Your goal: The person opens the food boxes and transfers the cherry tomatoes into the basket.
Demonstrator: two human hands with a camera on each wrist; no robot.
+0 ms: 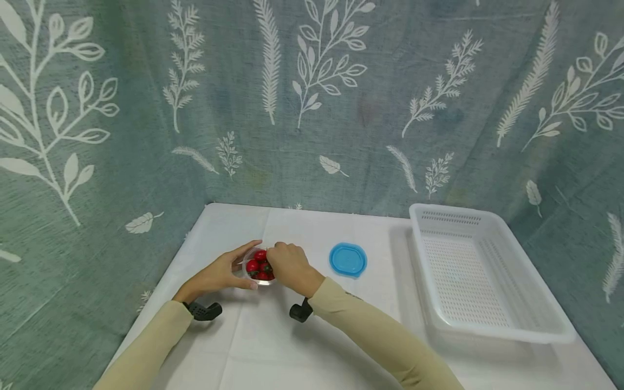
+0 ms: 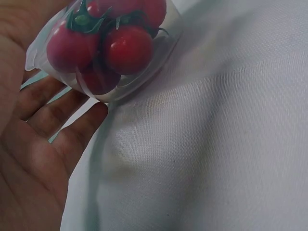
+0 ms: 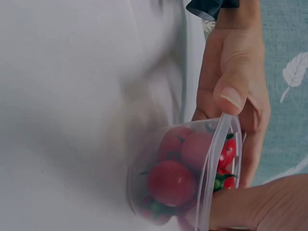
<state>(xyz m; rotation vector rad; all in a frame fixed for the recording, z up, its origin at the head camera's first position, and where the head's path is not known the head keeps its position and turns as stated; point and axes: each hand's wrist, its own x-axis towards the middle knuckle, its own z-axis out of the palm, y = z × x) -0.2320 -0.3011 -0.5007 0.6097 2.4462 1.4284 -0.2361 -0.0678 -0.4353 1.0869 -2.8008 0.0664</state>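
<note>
A small clear plastic tub filled with several red cherry tomatoes with green stalks stands on the white cloth, left of the middle in the head view. My left hand holds the tub from its left side, thumb at the near rim and fingers round the far wall. From the right, my right hand dips its curled fingers over the rim among the tomatoes. Those fingertips are hidden in the tub, and I cannot tell whether they grip a tomato. Through the tub wall, tomatoes show in the left wrist view.
A blue lid lies flat to the right of my right hand. Farther right stands a large white perforated basket. Grey-green cloth with white leaf patterns hangs behind the table and along its sides.
</note>
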